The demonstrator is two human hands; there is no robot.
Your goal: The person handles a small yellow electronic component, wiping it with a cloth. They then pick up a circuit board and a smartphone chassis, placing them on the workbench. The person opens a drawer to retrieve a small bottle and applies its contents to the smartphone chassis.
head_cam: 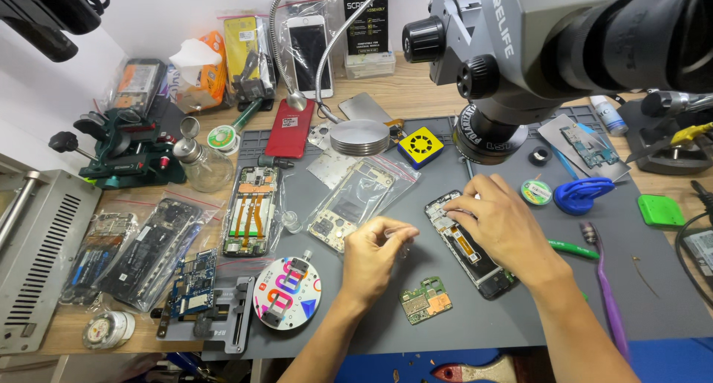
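My right hand (499,221) rests on an opened phone (468,246) lying on the grey work mat (564,279), fingertips pressed at the phone's upper end. My left hand (373,255) hovers just left of it, thumb and fingers pinched together on something tiny; what it is cannot be made out. A small green circuit board (425,300) lies on the mat in front of my left hand. A microscope head (520,49) hangs above the phone.
Bagged phone parts (355,197), an open phone frame (251,211), a round holder (287,292), a board clamp (199,309), a glass bottle (200,160) sit left. Blue suction cup (583,194), purple toothbrush (605,279), green tweezers (572,248), solder wire spool (535,192) lie right.
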